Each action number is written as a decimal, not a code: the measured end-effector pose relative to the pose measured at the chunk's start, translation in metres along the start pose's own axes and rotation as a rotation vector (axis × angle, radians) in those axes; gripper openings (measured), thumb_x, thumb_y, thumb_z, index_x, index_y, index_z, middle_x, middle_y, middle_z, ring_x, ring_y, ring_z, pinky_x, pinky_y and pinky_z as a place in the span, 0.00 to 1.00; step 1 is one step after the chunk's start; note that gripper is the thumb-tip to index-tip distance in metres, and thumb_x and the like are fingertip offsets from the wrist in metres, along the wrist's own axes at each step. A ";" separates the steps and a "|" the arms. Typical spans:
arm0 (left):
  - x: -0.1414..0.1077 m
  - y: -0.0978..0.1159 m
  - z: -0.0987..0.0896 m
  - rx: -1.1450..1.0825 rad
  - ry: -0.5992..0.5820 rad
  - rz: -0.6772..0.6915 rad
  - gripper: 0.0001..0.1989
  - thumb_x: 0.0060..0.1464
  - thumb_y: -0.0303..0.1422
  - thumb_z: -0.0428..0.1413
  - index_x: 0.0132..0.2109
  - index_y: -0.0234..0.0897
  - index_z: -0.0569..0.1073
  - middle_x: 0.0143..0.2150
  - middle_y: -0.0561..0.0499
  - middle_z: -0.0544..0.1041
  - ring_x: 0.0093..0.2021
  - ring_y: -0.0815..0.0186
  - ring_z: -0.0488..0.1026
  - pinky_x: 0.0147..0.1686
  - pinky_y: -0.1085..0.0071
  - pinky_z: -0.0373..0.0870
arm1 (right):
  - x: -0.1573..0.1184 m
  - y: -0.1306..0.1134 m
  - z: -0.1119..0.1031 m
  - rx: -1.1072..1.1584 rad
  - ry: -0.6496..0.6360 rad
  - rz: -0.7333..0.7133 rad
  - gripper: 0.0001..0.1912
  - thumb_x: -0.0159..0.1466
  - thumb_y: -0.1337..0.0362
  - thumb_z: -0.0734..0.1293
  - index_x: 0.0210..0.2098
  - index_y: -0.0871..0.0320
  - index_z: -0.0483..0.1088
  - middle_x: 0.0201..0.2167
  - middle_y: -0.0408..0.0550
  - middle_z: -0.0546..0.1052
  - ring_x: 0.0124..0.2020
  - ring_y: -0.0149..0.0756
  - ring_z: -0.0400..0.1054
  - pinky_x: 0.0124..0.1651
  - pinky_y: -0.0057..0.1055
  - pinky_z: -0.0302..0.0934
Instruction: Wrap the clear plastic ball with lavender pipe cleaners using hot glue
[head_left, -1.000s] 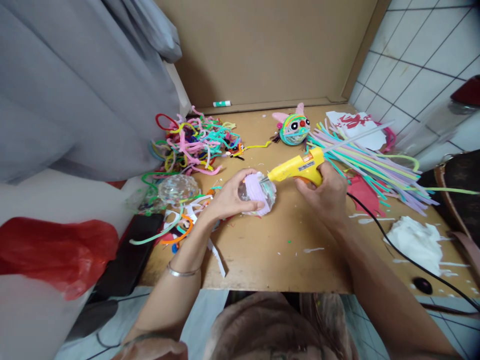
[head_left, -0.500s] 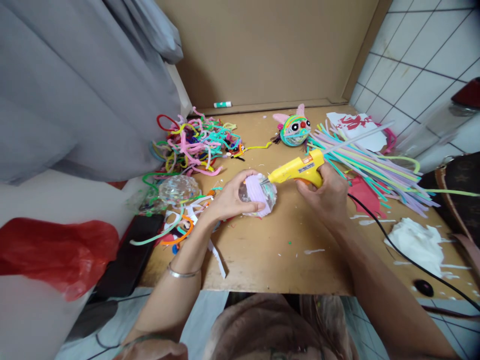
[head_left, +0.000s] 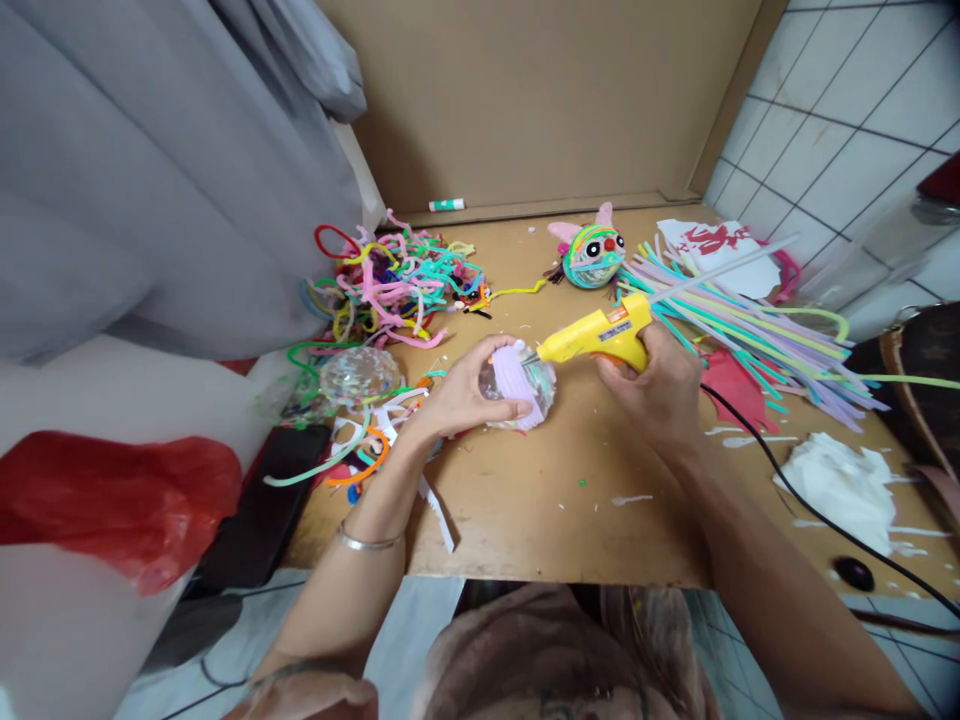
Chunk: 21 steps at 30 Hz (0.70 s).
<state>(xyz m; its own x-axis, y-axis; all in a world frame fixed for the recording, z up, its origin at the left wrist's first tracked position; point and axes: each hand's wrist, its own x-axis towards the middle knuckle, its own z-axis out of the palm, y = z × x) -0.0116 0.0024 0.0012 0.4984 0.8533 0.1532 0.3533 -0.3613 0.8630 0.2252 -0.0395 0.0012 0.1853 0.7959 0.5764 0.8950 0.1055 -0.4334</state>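
Observation:
A clear round ball (head_left: 544, 392) with a lilac band across it is held over the middle of the table by my left hand (head_left: 469, 393), thumb in front and fingers behind. My right hand (head_left: 660, 375) is wrapped round the handle of a yellow glue gun (head_left: 596, 332). The gun's metal nozzle points left and meets the ball beside the lilac strips. A clear glue stick (head_left: 724, 268) sticks out of the gun's back end.
Tangled pipe cleaners (head_left: 390, 285) lie at the back left, near another clear ball (head_left: 360, 374). A decorated ball with pink ears (head_left: 591, 255) stands at the back. Straight pipe cleaners (head_left: 772, 335), crumpled tissue (head_left: 840, 490) and a black cable (head_left: 780, 465) are right.
The view has shifted very slightly. Both hands keep their holds, and the nozzle remains at the ball.

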 end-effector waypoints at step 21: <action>0.000 -0.006 -0.002 0.024 -0.027 0.036 0.39 0.38 0.44 0.66 0.57 0.36 0.65 0.55 0.44 0.70 0.54 0.53 0.69 0.52 0.62 0.68 | 0.002 -0.001 -0.004 0.006 -0.005 0.024 0.10 0.55 0.56 0.63 0.33 0.54 0.64 0.26 0.47 0.71 0.29 0.40 0.67 0.35 0.36 0.61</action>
<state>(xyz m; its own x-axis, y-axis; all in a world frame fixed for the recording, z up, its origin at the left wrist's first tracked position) -0.0149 0.0053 -0.0031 0.5324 0.8290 0.1710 0.3528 -0.4009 0.8454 0.2262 -0.0404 0.0055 0.2044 0.8010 0.5626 0.8880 0.0902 -0.4510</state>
